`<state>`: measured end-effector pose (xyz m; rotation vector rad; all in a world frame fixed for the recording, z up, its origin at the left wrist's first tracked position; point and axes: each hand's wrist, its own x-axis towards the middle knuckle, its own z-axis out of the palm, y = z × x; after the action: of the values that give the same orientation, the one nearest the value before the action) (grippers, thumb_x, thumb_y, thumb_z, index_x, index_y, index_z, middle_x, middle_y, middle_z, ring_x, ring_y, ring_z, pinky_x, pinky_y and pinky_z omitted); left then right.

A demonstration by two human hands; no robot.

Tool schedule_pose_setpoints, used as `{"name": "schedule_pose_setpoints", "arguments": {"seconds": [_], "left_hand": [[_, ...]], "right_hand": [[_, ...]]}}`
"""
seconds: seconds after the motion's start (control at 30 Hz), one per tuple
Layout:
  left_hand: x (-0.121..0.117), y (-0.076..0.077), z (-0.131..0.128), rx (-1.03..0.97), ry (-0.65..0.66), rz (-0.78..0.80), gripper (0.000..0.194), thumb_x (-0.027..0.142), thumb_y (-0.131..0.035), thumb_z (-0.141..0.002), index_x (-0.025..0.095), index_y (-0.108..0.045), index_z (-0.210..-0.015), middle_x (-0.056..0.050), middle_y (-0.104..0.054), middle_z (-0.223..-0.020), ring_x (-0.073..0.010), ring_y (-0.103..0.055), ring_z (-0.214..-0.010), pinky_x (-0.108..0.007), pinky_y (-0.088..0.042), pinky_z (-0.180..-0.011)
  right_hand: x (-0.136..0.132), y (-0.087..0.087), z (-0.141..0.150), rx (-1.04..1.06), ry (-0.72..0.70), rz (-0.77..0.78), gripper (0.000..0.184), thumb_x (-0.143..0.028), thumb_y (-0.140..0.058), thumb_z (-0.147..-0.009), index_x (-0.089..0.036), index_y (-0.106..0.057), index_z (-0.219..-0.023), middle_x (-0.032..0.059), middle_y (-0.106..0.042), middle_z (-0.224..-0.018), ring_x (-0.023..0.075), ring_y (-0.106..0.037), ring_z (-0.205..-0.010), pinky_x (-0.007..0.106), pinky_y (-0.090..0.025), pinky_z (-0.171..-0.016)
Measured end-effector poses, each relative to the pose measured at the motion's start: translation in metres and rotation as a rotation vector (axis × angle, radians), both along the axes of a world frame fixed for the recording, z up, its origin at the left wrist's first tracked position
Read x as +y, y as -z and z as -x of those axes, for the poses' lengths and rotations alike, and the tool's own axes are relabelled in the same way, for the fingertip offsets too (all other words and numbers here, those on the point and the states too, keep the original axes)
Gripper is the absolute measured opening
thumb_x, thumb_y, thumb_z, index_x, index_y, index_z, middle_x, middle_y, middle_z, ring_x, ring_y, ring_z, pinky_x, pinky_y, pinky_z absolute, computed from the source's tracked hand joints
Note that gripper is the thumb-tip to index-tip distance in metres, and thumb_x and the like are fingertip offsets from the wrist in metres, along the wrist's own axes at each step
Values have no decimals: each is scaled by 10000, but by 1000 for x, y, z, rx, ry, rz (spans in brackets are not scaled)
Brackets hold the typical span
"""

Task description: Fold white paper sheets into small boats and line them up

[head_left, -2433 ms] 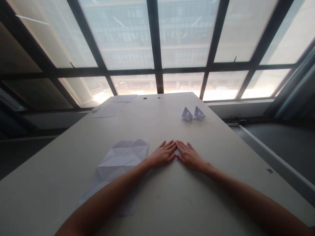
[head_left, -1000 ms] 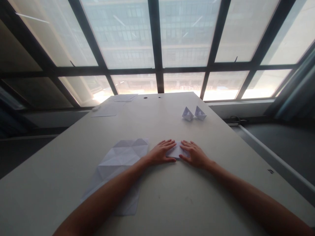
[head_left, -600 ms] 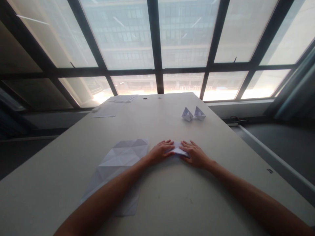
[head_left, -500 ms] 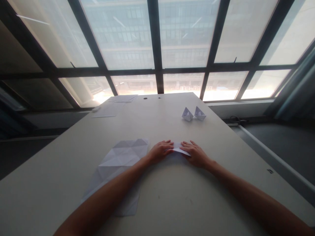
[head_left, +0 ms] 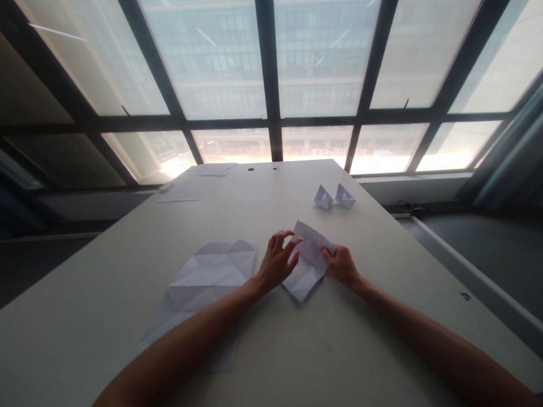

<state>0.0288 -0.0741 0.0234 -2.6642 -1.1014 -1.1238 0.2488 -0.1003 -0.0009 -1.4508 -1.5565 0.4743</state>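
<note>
A partly opened piece of folded white paper (head_left: 311,249) is held just above the table, its lower corner pointing towards me. My right hand (head_left: 343,264) pinches its right edge, thumb on top. Beside its left edge is my left hand (head_left: 278,260), with fingers apart and curved; the fingertips overlap the paper, but no grip on it shows. Under and beyond my left forearm lies a large creased sheet of paper (head_left: 212,271), partly hidden by the arm. Two small folded paper boats (head_left: 323,197) stand farther back on the right.
The white table (head_left: 382,316) stretches to the windows. Several flat sheets (head_left: 212,169) lie at its far left. A dark round hole (head_left: 250,169) is near the far edge. A curtain (head_left: 504,152) hangs at the right.
The small folded paper, flat under both hands before, is now lifted and spread open. My left hand has come off it with fingers parted; my right hand has closed on its edge.
</note>
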Motion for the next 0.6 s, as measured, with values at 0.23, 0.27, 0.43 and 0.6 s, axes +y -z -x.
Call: {"name": "schedule_pose_setpoints", "arguments": {"seconds": [0.23, 0.27, 0.43, 0.6], "left_hand": [[8, 21, 0, 288, 52, 283, 503, 408, -525, -951, 216, -466, -1411, -129, -510, -1390, -290, -465, -1287, -466, -385, -1083], [9, 23, 1, 328, 67, 303, 530, 437, -503, -960, 206, -442, -1434, -138, -485, -1429, -293, -435, -1329, -475, -351, -1112], [13, 21, 7, 459, 215, 348, 554, 486, -401, -1003, 233, -373, -1495, -107, -351, -1566, -279, -284, -1459, -512, -195, -1190], [20, 17, 10, 465, 451, 365, 460, 418, -456, -1007, 312, -447, -1455, -35, -409, -1542, -223, -305, -1458, -459, -177, -1209]], "right_hand": [[4, -1, -5, 95, 20, 13, 169, -278, -564, -773, -152, -664, -824, 17, -626, -691, 149, -529, -602, 231, -403, -536], [6, -1, -7, 116, 24, 14, 237, -263, -577, -753, -144, -685, -927, 43, -672, -773, 163, -572, -650, 239, -436, -566], [14, -5, -26, 266, -9, 180, 491, -252, -625, -696, -99, -638, -1162, 82, -718, -821, 168, -615, -632, 235, -445, -522], [18, -9, -38, 298, -65, 315, 530, -290, -703, -672, -92, -645, -1160, 47, -703, -748, 131, -582, -574, 206, -393, -478]]}}
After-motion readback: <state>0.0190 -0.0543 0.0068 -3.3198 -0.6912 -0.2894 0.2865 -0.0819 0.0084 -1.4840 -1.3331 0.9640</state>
